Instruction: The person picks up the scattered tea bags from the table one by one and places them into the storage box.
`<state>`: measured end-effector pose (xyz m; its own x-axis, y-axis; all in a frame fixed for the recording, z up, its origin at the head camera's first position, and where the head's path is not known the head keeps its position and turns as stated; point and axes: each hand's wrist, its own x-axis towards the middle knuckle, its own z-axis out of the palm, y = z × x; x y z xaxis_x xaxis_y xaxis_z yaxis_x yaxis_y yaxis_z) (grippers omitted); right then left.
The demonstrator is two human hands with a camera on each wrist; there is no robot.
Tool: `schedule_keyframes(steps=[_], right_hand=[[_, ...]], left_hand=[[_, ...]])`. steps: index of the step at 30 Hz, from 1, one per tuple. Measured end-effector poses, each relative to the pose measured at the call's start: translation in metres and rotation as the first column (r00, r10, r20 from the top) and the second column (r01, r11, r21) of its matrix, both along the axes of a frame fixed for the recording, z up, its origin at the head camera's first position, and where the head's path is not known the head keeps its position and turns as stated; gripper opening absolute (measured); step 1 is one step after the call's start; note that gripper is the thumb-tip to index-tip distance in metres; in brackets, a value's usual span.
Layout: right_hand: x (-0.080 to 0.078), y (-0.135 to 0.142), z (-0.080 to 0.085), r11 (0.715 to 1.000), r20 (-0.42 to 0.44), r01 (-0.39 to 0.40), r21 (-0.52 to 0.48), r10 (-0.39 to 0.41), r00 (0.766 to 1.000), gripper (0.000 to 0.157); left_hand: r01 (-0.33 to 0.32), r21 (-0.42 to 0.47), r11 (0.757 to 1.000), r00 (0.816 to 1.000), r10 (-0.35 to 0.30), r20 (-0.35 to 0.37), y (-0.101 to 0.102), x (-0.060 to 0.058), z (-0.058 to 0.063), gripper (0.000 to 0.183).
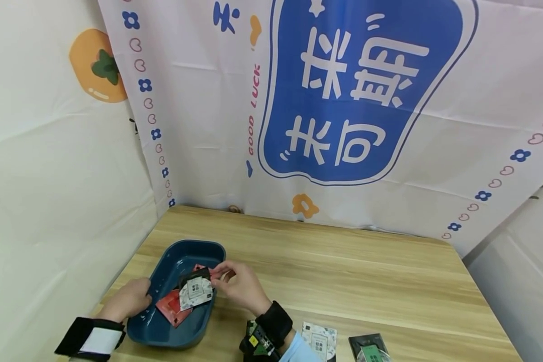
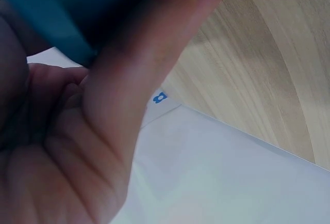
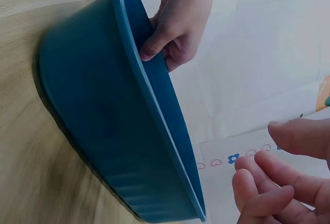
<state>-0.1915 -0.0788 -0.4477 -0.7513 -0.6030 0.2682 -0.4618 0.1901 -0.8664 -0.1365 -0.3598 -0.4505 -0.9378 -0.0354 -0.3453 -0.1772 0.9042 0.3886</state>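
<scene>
My left hand point(image 1: 127, 300) grips the left rim of a dark blue plastic basin point(image 1: 165, 334), thumb on the inner side, as the right wrist view also shows. Inside the basin lie a red sachet point(image 1: 174, 310) and a black-and-white sachet point(image 1: 196, 291) partly on top of it; more red shows behind that one. At the basin's right rim is my right hand point(image 1: 242, 286), its fingertips beside the sachets. In the right wrist view, the thumb and fingers point(image 3: 278, 167) of that hand are apart, with nothing visible between them.
On the wooden table point(image 1: 344, 271), a white patterned sachet point(image 1: 319, 339) and a black-and-green sachet point(image 1: 370, 348) lie to the right. Dark packaging point(image 1: 250, 329) is partly hidden by my right wrist. A printed cloth point(image 1: 208, 125) hangs behind the table.
</scene>
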Motion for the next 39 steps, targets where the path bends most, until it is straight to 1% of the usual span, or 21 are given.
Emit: schedule_keyframes(steps=[5, 8, 12, 13, 16, 19, 20, 23, 26, 29, 34, 37, 39], right_hand=[[0.002, 0.012, 0.000, 0.999, -0.007, -0.048, -0.013, 0.048, 0.999, 0.021], [0.005, 0.021, -0.002, 0.996, 0.012, -0.083, -0.026, 0.084, 0.996, 0.024], [0.010, 0.033, 0.000, 0.996, 0.065, -0.091, -0.016, 0.092, 0.994, 0.028], [0.011, 0.037, 0.002, 0.996, 0.076, -0.088, -0.007, 0.088, 0.993, 0.029], [0.021, 0.049, 0.018, 0.997, 0.115, -0.079, 0.020, 0.076, 0.990, 0.030], [0.025, 0.061, 0.019, 0.995, 0.122, -0.083, 0.055, 0.076, 0.990, 0.033], [0.025, 0.064, 0.017, 0.994, 0.125, -0.086, 0.069, 0.077, 0.989, 0.034], [0.023, 0.075, -0.003, 0.989, 0.123, -0.083, 0.124, 0.068, 0.990, 0.041], [0.027, 0.084, -0.012, 0.978, 0.110, -0.061, 0.201, 0.040, 0.993, 0.047], [0.031, 0.091, -0.019, 0.957, 0.074, -0.037, 0.288, 0.016, 0.997, 0.051], [0.039, 0.096, -0.028, 0.927, 0.074, -0.058, 0.371, 0.032, 0.997, 0.056], [0.042, 0.096, -0.032, 0.903, 0.040, -0.045, 0.428, 0.031, 0.999, 0.059], [0.043, 0.094, -0.036, 0.877, -0.010, -0.020, 0.479, 0.029, 1.000, 0.058]], left_hand=[[-0.001, -0.006, 1.000, 1.000, 0.001, 0.000, 0.000, 0.000, 0.000, 0.013], [0.009, -0.005, 1.000, 1.000, -0.009, 0.004, -0.001, 0.001, -0.002, 0.015], [0.008, -0.005, 1.000, 1.000, -0.008, 0.000, 0.000, 0.000, -0.003, 0.015], [0.005, -0.004, 1.000, 1.000, -0.005, -0.002, 0.000, 0.000, -0.003, 0.015], [0.007, -0.004, 1.000, 1.000, -0.007, -0.018, 0.001, -0.002, -0.001, 0.013], [0.013, -0.007, 1.000, 1.000, -0.013, -0.024, 0.001, -0.002, 0.000, 0.013], [0.015, -0.010, 1.000, 1.000, -0.015, -0.026, 0.001, -0.002, 0.001, 0.013], [0.016, -0.016, 1.000, 1.000, -0.016, -0.019, 0.001, -0.003, 0.001, 0.014], [0.015, -0.021, 1.000, 1.000, -0.015, -0.015, 0.001, -0.003, 0.001, 0.014], [0.009, -0.012, 1.000, 1.000, -0.010, -0.013, 0.001, -0.002, 0.001, 0.014], [0.006, 0.013, 1.000, 1.000, -0.005, -0.016, 0.001, 0.001, 0.001, 0.012], [0.004, 0.021, 1.000, 1.000, -0.004, -0.025, 0.001, 0.002, 0.000, 0.012], [0.003, 0.024, 1.000, 1.000, -0.003, -0.029, 0.000, 0.002, -0.002, 0.012]])
